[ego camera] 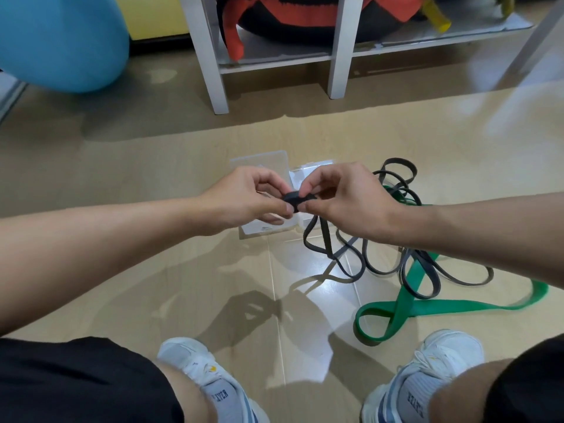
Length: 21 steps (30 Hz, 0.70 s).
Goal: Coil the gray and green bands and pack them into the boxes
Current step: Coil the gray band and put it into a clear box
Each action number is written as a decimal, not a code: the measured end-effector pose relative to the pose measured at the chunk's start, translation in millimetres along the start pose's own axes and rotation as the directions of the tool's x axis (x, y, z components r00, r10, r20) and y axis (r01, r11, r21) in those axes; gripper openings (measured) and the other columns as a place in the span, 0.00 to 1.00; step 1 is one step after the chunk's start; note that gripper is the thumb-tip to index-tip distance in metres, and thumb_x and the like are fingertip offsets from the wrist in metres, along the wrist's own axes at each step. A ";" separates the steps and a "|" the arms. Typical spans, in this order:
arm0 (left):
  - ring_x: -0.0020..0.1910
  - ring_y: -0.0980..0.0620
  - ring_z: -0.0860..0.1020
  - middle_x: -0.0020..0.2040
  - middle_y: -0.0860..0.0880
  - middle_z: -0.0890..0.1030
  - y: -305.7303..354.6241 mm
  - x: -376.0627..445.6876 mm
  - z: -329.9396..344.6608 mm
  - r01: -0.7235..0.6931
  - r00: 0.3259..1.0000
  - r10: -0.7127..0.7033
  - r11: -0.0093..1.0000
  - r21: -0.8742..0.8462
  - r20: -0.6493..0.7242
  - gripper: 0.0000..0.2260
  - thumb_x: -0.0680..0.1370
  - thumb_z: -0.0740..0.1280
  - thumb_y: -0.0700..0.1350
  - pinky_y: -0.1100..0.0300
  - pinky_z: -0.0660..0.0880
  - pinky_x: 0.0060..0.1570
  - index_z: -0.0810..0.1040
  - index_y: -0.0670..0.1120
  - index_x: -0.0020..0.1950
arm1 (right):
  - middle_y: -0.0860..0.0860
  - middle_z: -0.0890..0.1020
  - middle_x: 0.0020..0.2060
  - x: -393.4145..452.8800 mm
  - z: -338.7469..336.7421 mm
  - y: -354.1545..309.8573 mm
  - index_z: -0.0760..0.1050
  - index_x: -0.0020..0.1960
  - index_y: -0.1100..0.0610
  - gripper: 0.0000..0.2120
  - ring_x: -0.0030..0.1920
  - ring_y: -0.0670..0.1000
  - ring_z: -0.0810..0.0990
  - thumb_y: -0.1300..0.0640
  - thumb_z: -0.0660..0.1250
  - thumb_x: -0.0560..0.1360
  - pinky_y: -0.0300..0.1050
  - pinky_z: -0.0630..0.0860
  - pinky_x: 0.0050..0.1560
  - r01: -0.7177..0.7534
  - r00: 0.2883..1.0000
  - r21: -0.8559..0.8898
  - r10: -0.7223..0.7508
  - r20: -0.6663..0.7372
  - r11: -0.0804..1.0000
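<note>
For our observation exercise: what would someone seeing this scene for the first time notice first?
Centre frame, the left hand and right hand pinch a small dark coil of gray band above clear boxes on the floor. To the right, loose gray loops tangle over a bright green band. A big blue ball sits top left.

My forearms bare with no sleeves, left hand (247, 196) and right hand (341, 196) ungloved, black shorts (76, 380) at 7 o'clock, white-grey sneakers (195, 364) with blue stripes, grey lettered socks (219, 398).
</note>
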<state>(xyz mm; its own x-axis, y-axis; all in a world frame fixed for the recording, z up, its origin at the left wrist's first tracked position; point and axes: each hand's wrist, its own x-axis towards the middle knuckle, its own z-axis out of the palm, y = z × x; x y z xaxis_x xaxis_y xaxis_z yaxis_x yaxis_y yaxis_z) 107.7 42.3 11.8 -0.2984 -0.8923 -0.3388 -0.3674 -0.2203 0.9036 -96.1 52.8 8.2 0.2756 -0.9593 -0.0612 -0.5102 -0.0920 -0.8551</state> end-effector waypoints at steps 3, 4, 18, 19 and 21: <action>0.39 0.52 0.83 0.42 0.48 0.87 3.1 0.4 4.7 -0.090 0.996 0.093 0.944 0.317 0.006 0.09 0.70 0.81 0.39 0.56 0.83 0.40 0.84 0.46 0.46 | 0.45 0.86 0.40 -4.9 1.3 -5.4 0.85 0.48 0.48 0.07 0.43 0.45 0.84 0.60 0.74 0.74 0.42 0.80 0.49 0.071 0.995 -0.154 -0.059 0.083 0.985; 0.37 0.53 0.83 0.39 0.51 0.87 4.2 0.4 6.0 -0.106 0.994 0.111 0.928 0.357 0.007 0.09 0.70 0.81 0.38 0.57 0.82 0.40 0.84 0.47 0.44 | 0.44 0.86 0.40 -5.6 1.3 -5.9 0.85 0.49 0.48 0.08 0.43 0.45 0.84 0.60 0.73 0.75 0.41 0.79 0.48 0.076 0.993 -0.164 -0.060 0.098 0.983; 0.41 0.48 0.86 0.41 0.42 0.87 -4.3 -1.7 12.6 -0.008 0.992 -0.017 0.980 -0.197 -0.127 0.12 0.70 0.75 0.27 0.61 0.82 0.46 0.78 0.38 0.46 | 0.51 0.87 0.43 0.1 3.8 7.0 0.81 0.47 0.51 0.10 0.47 0.49 0.86 0.61 0.79 0.70 0.50 0.81 0.57 0.016 0.997 0.184 -0.002 -0.075 0.983; 0.42 0.47 0.87 0.41 0.41 0.86 -4.3 -0.9 13.7 -0.001 0.992 -0.029 0.972 -0.236 -0.123 0.12 0.71 0.74 0.26 0.60 0.83 0.48 0.78 0.39 0.46 | 0.50 0.87 0.44 0.5 3.8 6.9 0.82 0.48 0.52 0.10 0.48 0.48 0.86 0.62 0.79 0.71 0.51 0.81 0.58 0.032 0.997 0.195 -0.018 -0.072 0.980; 0.42 0.47 0.86 0.42 0.41 0.86 -4.1 1.0 15.3 0.016 0.993 -0.052 0.948 -0.317 -0.106 0.12 0.73 0.72 0.25 0.60 0.83 0.50 0.76 0.40 0.45 | 0.47 0.88 0.47 0.2 4.6 7.0 0.84 0.50 0.49 0.11 0.50 0.46 0.86 0.63 0.77 0.73 0.51 0.80 0.61 0.063 0.996 0.206 -0.050 -0.068 0.977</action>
<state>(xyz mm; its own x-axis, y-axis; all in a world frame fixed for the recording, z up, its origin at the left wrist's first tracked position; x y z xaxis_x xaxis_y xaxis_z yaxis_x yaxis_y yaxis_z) 95.4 48.2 3.8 -0.1835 -0.9164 -0.3557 -0.0744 -0.3478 0.9346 -95.9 53.1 -0.1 0.2448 -0.9694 0.0167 -0.3131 -0.0953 -0.9449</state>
